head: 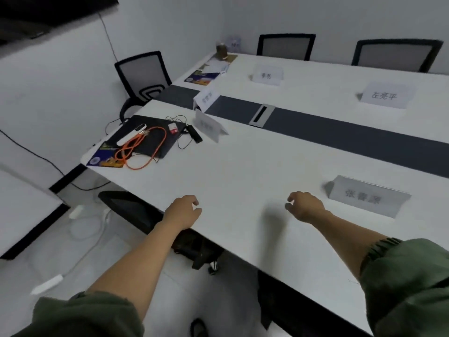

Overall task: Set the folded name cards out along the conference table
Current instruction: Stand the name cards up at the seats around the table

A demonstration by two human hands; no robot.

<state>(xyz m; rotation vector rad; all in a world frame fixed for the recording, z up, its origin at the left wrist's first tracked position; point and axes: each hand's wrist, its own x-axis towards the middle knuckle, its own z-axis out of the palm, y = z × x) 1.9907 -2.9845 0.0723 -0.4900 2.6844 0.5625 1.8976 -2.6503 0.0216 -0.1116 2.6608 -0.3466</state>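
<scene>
Several folded white name cards stand on the long white conference table. The nearest card stands just right of my right hand. Two cards stand near the table's left end, one beside the cables and one on the dark centre strip. Across the strip stand two more, a far card and a card at the right. My left hand hovers over the table's near edge. Both hands hold nothing, fingers loosely curled.
A dark mat with an orange cable, a white device and black leads lies at the left end. A cable port sits in the dark strip. Mesh chairs stand around the table. A jar and papers occupy the far corner.
</scene>
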